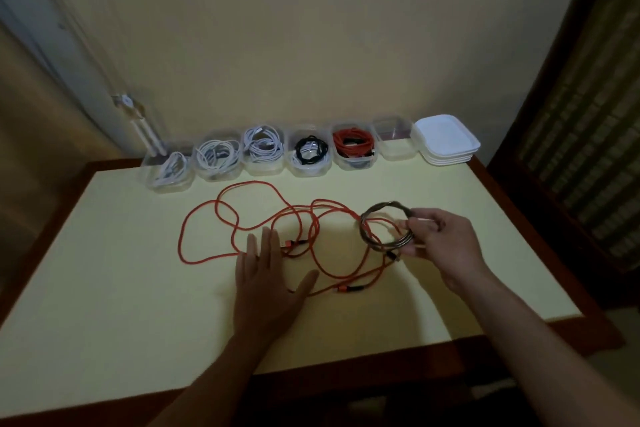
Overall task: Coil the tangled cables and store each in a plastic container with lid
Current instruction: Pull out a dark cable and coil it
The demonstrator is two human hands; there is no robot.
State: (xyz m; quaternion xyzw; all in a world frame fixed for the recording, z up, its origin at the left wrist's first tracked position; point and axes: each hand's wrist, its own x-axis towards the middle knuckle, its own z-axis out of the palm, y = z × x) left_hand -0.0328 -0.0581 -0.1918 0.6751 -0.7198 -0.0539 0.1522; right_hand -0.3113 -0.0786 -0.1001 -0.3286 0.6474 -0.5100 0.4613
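By wall, containers [397,153], lids [446,142], red cable [180,236] beneath flat left hand [266,281], right hand [443,243] gripping perhaps grey coil [377,207]

No text, label or number can be read anywhere.

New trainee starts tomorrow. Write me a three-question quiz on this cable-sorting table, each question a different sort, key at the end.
1. True or false: the right hand grips a coiled grey cable.
2. Relative to the row of containers, the stack of white lids stands: A) at its left end; B) at its right end; C) in its middle.
3. Fill in: ___ of those containers hold cables.
Key: 1 true; 2 B; 3 five.
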